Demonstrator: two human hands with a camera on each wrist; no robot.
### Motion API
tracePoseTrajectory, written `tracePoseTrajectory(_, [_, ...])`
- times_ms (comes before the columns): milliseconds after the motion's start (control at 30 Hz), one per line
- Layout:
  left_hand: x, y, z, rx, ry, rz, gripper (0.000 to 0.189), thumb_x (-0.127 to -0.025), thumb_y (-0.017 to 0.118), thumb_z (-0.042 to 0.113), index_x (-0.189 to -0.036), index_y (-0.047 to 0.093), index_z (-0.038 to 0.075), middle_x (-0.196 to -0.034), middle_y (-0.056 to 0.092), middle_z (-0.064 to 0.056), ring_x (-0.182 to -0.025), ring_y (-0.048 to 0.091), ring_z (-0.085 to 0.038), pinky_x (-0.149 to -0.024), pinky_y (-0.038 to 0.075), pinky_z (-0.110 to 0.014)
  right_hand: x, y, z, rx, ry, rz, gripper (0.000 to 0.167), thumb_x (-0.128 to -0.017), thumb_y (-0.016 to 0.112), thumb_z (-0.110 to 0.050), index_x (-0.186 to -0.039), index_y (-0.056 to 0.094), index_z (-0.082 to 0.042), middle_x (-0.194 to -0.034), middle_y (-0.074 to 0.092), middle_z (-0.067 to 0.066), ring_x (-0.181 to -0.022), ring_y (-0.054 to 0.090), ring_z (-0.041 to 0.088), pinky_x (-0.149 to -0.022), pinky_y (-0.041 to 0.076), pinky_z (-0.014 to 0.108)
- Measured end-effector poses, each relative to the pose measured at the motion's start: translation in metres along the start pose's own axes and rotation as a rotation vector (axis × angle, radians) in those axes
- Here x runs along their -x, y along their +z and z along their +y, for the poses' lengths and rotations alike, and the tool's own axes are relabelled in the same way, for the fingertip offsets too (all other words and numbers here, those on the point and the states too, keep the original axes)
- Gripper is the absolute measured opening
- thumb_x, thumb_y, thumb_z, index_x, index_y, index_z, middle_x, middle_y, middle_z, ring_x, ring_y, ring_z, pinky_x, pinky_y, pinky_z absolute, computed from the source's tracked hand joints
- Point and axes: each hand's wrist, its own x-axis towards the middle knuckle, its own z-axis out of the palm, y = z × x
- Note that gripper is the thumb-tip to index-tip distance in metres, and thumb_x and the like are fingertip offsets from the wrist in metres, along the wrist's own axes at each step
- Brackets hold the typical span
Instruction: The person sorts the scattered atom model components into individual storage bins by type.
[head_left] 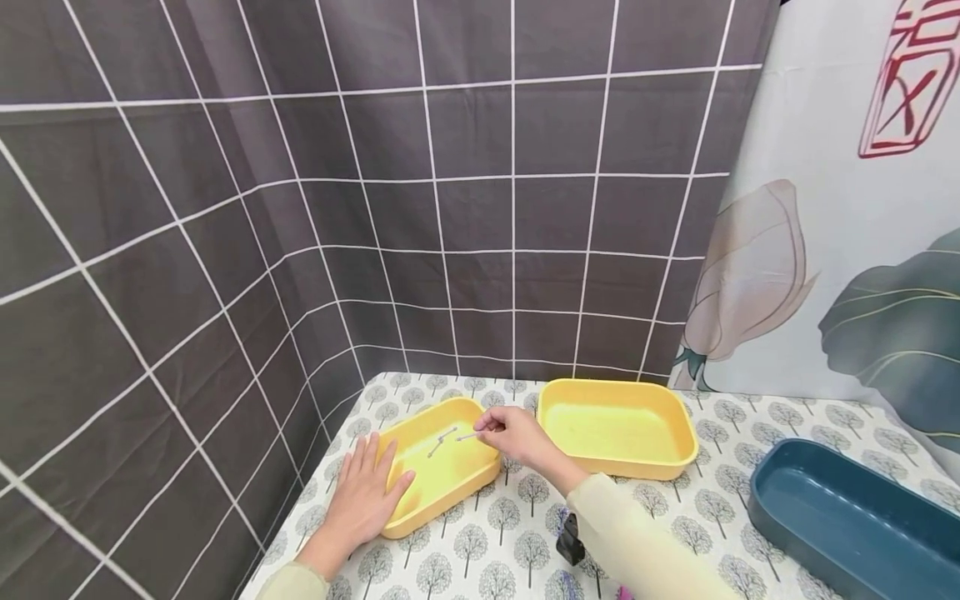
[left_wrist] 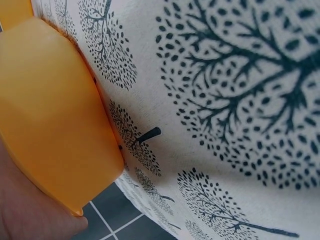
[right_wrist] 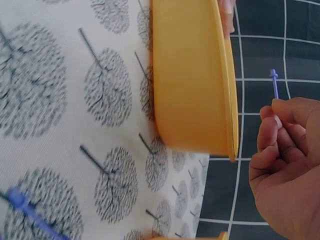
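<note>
My right hand (head_left: 512, 435) pinches a thin purple stick with a knobbed end (right_wrist: 275, 86) between thumb and fingertips, over the right side of the left yellow tray (head_left: 427, 492). Inside that tray lie a few similar small sticks (head_left: 438, 443), pale purple in the head view. My left hand (head_left: 365, 492) rests on the tray's left rim, fingers spread and straight, thumb reaching over the inside. In the left wrist view part of the left hand (left_wrist: 35, 205) shows against the tray's outer wall (left_wrist: 60, 115).
A second yellow tray (head_left: 617, 471) stands right of the first, and a dark blue tray (head_left: 847, 508) at the far right. Near my right sleeve lies a small black object (head_left: 570, 540). Another purple stick (right_wrist: 37, 217) lies on the tree-print cloth. A dark gridded curtain (head_left: 480, 208) hangs behind.
</note>
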Motion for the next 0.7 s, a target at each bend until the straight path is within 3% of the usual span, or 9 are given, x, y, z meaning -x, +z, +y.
tracePoseTrajectory(400, [0.001,-0.003,0.003,0.013,-0.002,0.002,0.074,-0.104,0.041,0.057,-0.156,0.037,0.005,-0.165,0.017,-0.027,-0.153,0.009,-0.047,-0.122,0.010,-0.064,-0.019,0.018,-0.009,0.006,0.089,-0.019,0.004,-0.089,0.074,-0.009,-0.093,0.074,-0.011,-0.084,0.068,-0.003,-0.079,0.060,0.010,-0.072,0.054,0.024])
tracePoseTrajectory(700, [0.000,-0.004,0.004,0.006,-0.003,-0.007,0.074,-0.104,0.039,0.058,-0.156,0.036,0.006,-0.165,0.016,-0.026,-0.153,0.008,-0.047,-0.122,0.009,-0.064,-0.027,0.019,-0.008,-0.019,0.144,0.013,0.013,-0.091,0.072,-0.009,-0.104,0.074,-0.005,-0.089,0.069,-0.001,-0.082,0.061,0.012,-0.077,0.054,0.027])
